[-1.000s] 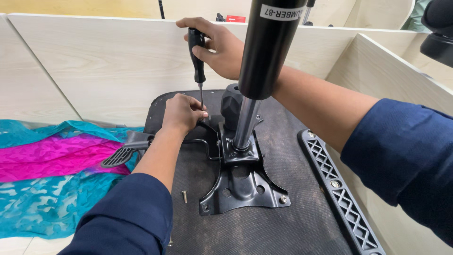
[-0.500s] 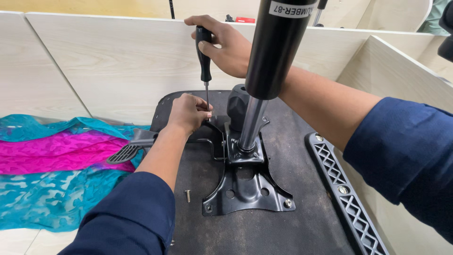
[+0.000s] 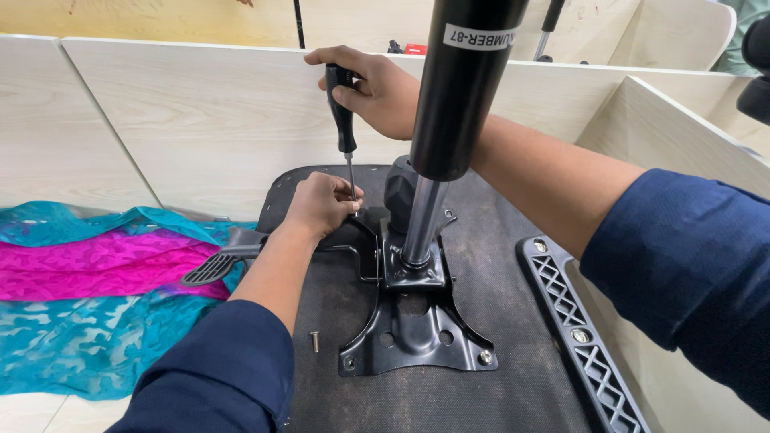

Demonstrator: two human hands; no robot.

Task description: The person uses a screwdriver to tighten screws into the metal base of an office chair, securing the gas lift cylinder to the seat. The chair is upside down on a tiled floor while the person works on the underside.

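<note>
Screws mark the nearest edge of the black mounting plate [image 3: 417,341]; one loose screw [image 3: 314,341] lies just left of it on the upturned seat base [image 3: 497,401]. Beyond the plate, the left hand [image 3: 321,204] is curled closed around the screwdriver [image 3: 345,132] tip. Above, the right hand [image 3: 377,88] grips its handle. The gas cylinder [image 3: 461,96] rises from the plate, hiding the right wrist. Left of the plate lie a lever paddle [image 3: 212,269] and pink-and-teal cloth [image 3: 88,297].

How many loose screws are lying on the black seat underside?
1: a loose screw lies on the seat underside, left of the metal bracket. Others may be hidden under the left hand.
</note>
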